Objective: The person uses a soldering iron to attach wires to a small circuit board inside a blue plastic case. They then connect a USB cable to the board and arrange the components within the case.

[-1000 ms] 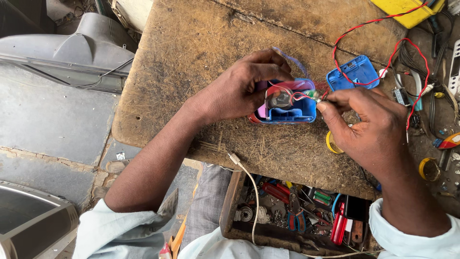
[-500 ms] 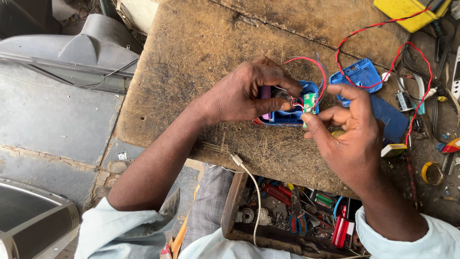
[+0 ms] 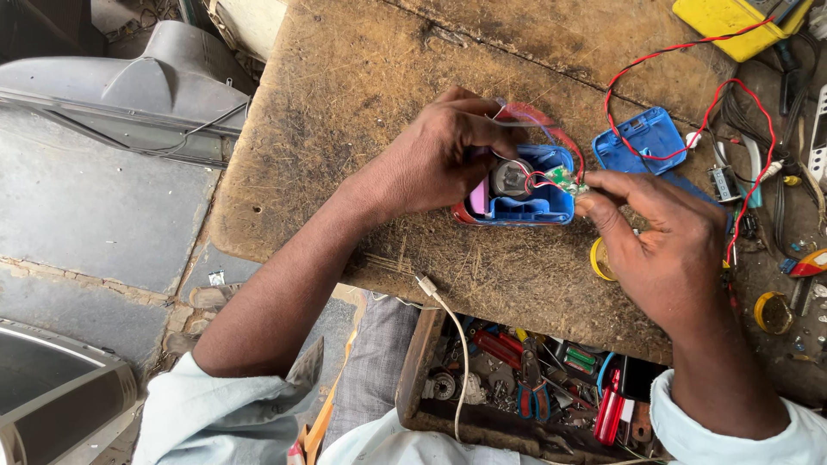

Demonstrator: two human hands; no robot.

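My left hand (image 3: 439, 159) curls inward, fingers bent and gripping. My right hand (image 3: 663, 245) reaches in from the right, thumb and forefinger pinched together.

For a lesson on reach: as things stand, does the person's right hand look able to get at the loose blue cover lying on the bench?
Probably yes. The blue cover lies just beyond the right hand, with only a thin red wire draped over it. But the fingers are busy at the small green board in the open blue casing.
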